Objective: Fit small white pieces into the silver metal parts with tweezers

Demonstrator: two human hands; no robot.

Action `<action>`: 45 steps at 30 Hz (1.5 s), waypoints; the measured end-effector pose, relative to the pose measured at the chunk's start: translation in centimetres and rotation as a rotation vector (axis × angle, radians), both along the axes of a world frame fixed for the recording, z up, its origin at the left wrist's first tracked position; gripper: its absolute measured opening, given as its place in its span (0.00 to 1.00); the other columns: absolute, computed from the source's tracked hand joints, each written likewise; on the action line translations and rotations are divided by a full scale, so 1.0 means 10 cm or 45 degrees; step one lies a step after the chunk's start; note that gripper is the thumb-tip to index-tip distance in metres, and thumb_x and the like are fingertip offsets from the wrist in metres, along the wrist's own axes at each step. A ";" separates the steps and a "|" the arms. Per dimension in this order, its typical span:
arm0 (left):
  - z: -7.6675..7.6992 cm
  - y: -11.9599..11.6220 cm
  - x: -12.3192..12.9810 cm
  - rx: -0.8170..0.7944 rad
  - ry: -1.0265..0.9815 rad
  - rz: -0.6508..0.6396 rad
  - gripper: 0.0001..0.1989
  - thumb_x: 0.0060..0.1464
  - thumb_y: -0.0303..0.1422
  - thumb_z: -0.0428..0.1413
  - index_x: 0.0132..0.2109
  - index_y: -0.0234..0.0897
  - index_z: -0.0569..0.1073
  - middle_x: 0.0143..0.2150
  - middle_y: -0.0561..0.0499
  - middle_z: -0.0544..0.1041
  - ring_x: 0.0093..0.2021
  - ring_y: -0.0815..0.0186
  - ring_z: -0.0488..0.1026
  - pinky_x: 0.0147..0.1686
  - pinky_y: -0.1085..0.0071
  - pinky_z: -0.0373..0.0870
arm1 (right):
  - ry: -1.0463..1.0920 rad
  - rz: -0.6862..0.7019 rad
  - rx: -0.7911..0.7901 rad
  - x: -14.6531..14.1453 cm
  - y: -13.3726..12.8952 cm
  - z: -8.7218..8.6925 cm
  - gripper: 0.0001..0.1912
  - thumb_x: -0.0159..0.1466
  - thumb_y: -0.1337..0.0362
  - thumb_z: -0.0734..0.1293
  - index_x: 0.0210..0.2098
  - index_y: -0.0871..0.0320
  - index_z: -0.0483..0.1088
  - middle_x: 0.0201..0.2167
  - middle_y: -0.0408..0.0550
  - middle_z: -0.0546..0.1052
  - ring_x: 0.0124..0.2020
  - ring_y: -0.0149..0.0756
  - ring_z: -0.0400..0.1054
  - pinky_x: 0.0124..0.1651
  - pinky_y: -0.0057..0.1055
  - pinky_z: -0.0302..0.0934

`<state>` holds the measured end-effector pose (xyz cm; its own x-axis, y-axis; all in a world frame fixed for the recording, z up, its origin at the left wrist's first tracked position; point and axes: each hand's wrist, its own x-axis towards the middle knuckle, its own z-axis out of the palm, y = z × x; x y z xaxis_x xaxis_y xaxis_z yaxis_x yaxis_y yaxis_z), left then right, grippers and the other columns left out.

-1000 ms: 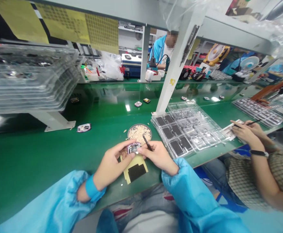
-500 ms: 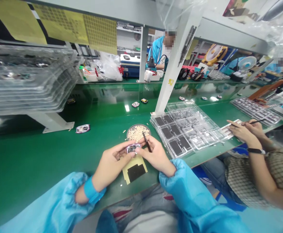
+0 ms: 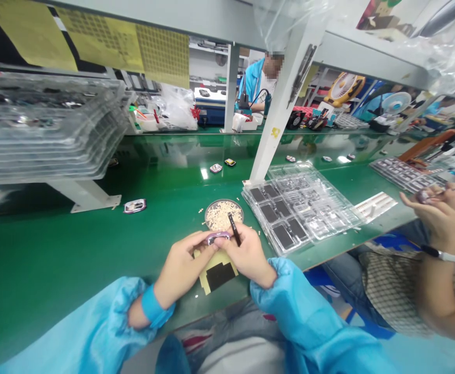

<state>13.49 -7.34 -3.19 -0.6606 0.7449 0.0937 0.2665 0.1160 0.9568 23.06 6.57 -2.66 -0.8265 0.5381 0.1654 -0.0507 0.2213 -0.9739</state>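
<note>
Case: the small purple-rimmed case is up in both hands, just on the near side of the dish; I catch only part of its inner face, too small to read.
Left hand: the left hand is clamped on the case's left end, thumb in front. Gripping by the rim, clear of the inner parts, looks the surest way to steady it.
Right hand: the right hand is closed round a tool, its thumb against the case; how hard it presses I cannot tell. Light, even pressure seems wisest.
Tool: black and slim, it slants up past the fingers. That upper end wants minding, so as not to stir the bits.
Dish: round, its rim just beyond the hands, heaped with pale bits.
Sheet: the yellow sheet lies below the hands, with a black patch on it.
Bench: on the green bench, a spare case lies left; clear trays with dark panels are right.
Neighbour: a co-worker's hand is raised farther right, well apart.
</note>
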 end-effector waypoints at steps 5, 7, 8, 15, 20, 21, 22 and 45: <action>0.05 -0.02 0.03 -0.016 0.135 0.063 0.15 0.60 0.42 0.59 0.49 0.40 0.82 0.46 0.46 0.81 0.47 0.56 0.76 0.43 0.67 0.71 | 0.021 -0.016 0.043 -0.02 -0.03 -0.05 0.13 0.61 0.58 0.71 0.27 0.58 0.67 0.25 0.41 0.69 0.28 0.31 0.61 0.31 0.28 0.56; 0.05 -0.03 0.02 -0.030 0.197 0.070 0.15 0.61 0.41 0.58 0.50 0.41 0.82 0.45 0.47 0.81 0.44 0.58 0.76 0.40 0.69 0.70 | -0.010 0.018 0.119 -0.01 0.01 -0.04 0.13 0.61 0.57 0.71 0.27 0.58 0.69 0.26 0.42 0.69 0.28 0.32 0.62 0.32 0.28 0.57; 0.04 -0.03 0.02 -0.039 0.238 0.064 0.15 0.61 0.40 0.58 0.51 0.41 0.81 0.45 0.47 0.81 0.43 0.59 0.76 0.39 0.69 0.69 | -0.014 0.026 0.187 -0.01 0.04 -0.02 0.12 0.60 0.57 0.72 0.29 0.57 0.70 0.27 0.42 0.70 0.30 0.33 0.63 0.33 0.28 0.59; -0.01 -0.02 -0.01 -0.067 0.435 0.055 0.14 0.63 0.37 0.56 0.53 0.42 0.79 0.35 0.51 0.76 0.36 0.64 0.71 0.38 0.72 0.67 | 0.299 0.112 0.621 0.12 0.24 0.07 0.06 0.64 0.63 0.71 0.41 0.56 0.75 0.37 0.50 0.75 0.40 0.38 0.71 0.44 0.34 0.67; -0.02 -0.03 -0.01 -0.070 0.439 0.030 0.15 0.63 0.36 0.56 0.54 0.42 0.78 0.35 0.52 0.75 0.36 0.64 0.71 0.38 0.72 0.66 | 0.296 0.174 0.694 0.12 0.25 -0.05 0.05 0.66 0.63 0.69 0.41 0.56 0.76 0.36 0.50 0.75 0.38 0.36 0.72 0.41 0.32 0.68; -0.02 -0.03 -0.01 -0.070 0.440 0.026 0.15 0.63 0.36 0.56 0.55 0.42 0.78 0.35 0.52 0.75 0.36 0.64 0.71 0.38 0.72 0.66 | 0.299 0.164 0.696 0.11 0.24 -0.07 0.05 0.66 0.63 0.69 0.42 0.55 0.76 0.36 0.50 0.75 0.38 0.36 0.72 0.41 0.32 0.68; -0.02 -0.03 -0.01 -0.072 0.443 0.026 0.15 0.63 0.36 0.56 0.55 0.42 0.78 0.35 0.52 0.75 0.36 0.65 0.70 0.38 0.72 0.66 | 0.301 0.157 0.699 0.11 0.24 -0.08 0.06 0.66 0.64 0.69 0.42 0.55 0.76 0.36 0.50 0.75 0.39 0.36 0.72 0.42 0.32 0.68; 0.38 0.42 -1.54 -0.547 0.720 0.396 0.16 0.64 0.40 0.54 0.53 0.37 0.75 0.44 0.45 0.79 0.42 0.58 0.76 0.43 0.63 0.71 | -0.091 -0.130 0.806 -0.14 0.49 -0.06 0.06 0.69 0.67 0.63 0.40 0.57 0.73 0.36 0.49 0.72 0.40 0.39 0.69 0.45 0.36 0.64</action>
<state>-1.89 -3.11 0.65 -0.7832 0.5801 0.2237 0.5953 0.5959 0.5390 21.66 11.45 -3.31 -0.7972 0.4308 0.4229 0.0609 0.7543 -0.6537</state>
